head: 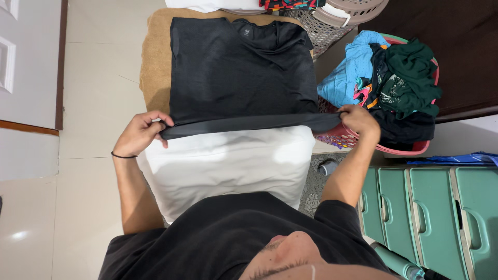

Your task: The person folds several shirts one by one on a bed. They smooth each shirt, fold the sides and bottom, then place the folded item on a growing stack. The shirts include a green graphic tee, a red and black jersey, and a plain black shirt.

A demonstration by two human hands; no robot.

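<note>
Grey laundry basket (337, 18) cut off by top edge, pink basket (404, 148) rim mostly buried under clothes (399, 78), green drawers (441, 218) cropped at right and bottom, fingertips of both hands tucked under black shirt (241, 72) hem

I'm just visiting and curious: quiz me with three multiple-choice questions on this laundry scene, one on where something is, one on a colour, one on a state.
1. Where is the pink laundry basket of clothes?
A. Beside the right hand
B. Beside the left hand
C. On the white pillow

2. What colour is the T-shirt being handled?
A. White
B. Dark grey
C. Red

3. How do the hands hold the shirt?
A. Only the left grips it
B. Neither touches it
C. Both grip its bottom edge, pulled straight

Answers: 1 A, the basket sits just past the right hand. 2 B, the spread cloth is dark grey. 3 C, each hand pinches one end of the hem.
</note>
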